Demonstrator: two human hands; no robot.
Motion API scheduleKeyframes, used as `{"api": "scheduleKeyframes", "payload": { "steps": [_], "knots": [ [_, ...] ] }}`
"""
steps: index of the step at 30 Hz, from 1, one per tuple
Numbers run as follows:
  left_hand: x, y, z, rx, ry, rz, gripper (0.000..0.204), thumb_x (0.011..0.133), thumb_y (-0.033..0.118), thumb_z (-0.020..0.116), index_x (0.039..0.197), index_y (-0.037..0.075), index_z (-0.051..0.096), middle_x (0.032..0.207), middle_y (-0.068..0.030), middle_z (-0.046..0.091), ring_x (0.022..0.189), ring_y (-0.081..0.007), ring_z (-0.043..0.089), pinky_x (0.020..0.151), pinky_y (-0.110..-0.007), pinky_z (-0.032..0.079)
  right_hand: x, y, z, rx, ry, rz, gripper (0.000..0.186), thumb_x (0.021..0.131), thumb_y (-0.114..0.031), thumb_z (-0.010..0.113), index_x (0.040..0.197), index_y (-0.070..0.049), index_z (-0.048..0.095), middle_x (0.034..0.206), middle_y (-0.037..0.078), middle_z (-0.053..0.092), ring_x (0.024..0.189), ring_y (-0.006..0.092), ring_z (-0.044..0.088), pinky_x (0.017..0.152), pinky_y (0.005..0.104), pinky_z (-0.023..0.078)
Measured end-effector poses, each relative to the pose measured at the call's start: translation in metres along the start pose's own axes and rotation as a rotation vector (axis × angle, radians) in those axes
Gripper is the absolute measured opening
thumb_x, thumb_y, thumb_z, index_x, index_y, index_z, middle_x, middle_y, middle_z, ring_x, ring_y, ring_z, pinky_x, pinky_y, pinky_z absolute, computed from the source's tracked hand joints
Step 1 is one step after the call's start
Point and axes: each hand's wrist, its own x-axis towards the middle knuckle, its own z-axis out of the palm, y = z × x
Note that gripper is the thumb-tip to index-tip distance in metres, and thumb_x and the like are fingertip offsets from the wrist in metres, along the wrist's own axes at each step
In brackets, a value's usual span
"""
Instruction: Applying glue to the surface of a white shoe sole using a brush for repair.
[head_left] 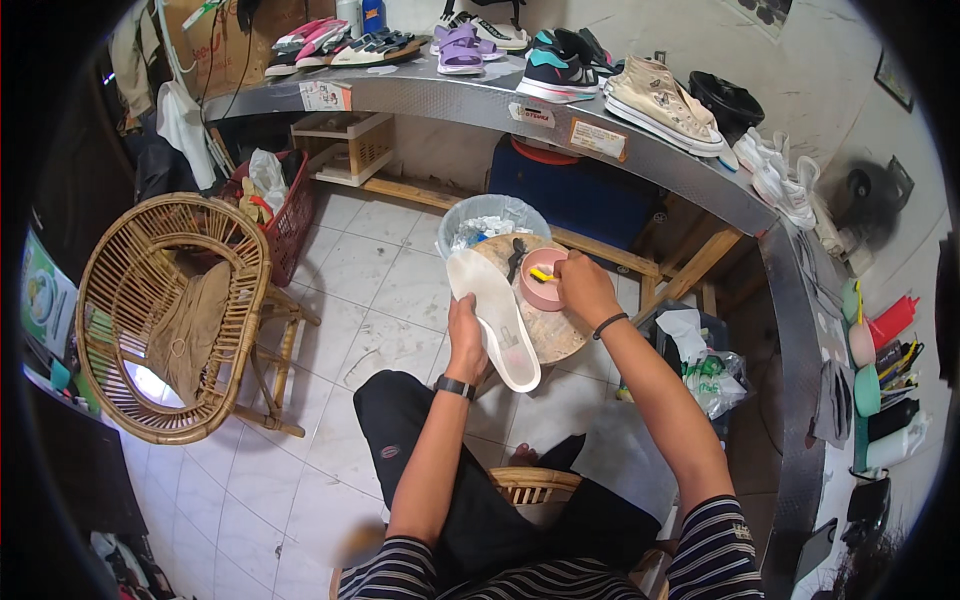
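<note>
A long white insole (492,300) is held upright at a tilt in my left hand (464,335), whose fingers close on its left edge. My right hand (588,284) is closed on a small brush with a yellow head (543,274). The brush head is over or inside a pink bowl (545,297); what the bowl holds I cannot make out. That bowl stands on a small round wooden table (560,343), just right of the insole. Behind the insole a dark object (517,252), too small to name, lies on the same table.
A lined bin (540,214) with crumpled scraps stands behind the table. A rattan chair (258,300) is at left beside a red basket (290,225). A curved metal-edged counter (420,98) bears several shoes. A crate with plastic bags (715,378) sits right of my forearm.
</note>
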Motion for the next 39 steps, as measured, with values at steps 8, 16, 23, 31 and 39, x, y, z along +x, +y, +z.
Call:
{"api": "scheduleKeyframes", "payload": {
  "steps": [8,16,23,31,39],
  "knots": [
    [0.072,-0.006,0.012,0.043,-0.052,-0.208,0.047,0.103,0.030,0.047,0.134,-0.005,0.053,0.116,-0.0228,0.069,0.100,-0.0352,0.074,0.089,-0.050,0.062,0.002,0.000,-0.001,-0.021,-0.013,-0.027,0.016,0.082,-0.001,0.067,0.093,0.001,0.078,0.105,0.023,0.071,0.098,0.0373,0.073,0.083,0.0450,0.061],
    [0.123,0.032,0.030,0.449,-0.152,-0.215,0.050,0.100,0.034,0.051,0.131,-0.005,0.057,0.112,-0.0220,0.071,0.093,-0.0332,0.074,0.082,-0.046,0.063,0.004,0.001,-0.005,-0.042,-0.038,-0.056,0.016,0.082,-0.002,0.067,0.094,0.000,0.078,0.106,0.023,0.071,0.098,0.0371,0.072,0.083,0.0447,0.061],
    [0.095,0.046,0.007,0.296,-0.166,-0.210,0.043,0.101,0.030,0.053,0.127,-0.004,0.059,0.107,-0.0170,0.071,0.091,-0.0281,0.073,0.082,-0.040,0.061,0.002,0.004,-0.008,0.023,-0.019,-0.045,0.016,0.082,0.000,0.066,0.093,0.000,0.078,0.106,0.022,0.070,0.099,0.0372,0.072,0.083,0.0448,0.061],
    [-0.001,0.023,-0.020,0.881,0.103,0.441,0.033,0.087,0.022,0.077,0.100,0.002,0.054,0.074,-0.0078,0.061,0.068,-0.0216,0.061,0.067,-0.037,0.052,0.001,-0.001,-0.006,0.060,0.006,-0.024,0.017,0.082,0.000,0.066,0.094,0.000,0.079,0.104,0.022,0.072,0.098,0.0378,0.073,0.084,0.0449,0.060],
    [-0.005,0.012,-0.039,1.427,0.111,0.872,0.062,0.085,0.033,0.079,0.134,0.003,0.057,0.133,-0.0242,0.057,0.133,-0.0364,0.049,0.108,-0.052,0.036,0.000,0.003,-0.003,0.047,-0.038,-0.021,0.019,0.085,-0.003,0.066,0.097,-0.002,0.080,0.107,0.022,0.072,0.097,0.0392,0.073,0.085,0.0462,0.059]
  ]
}}
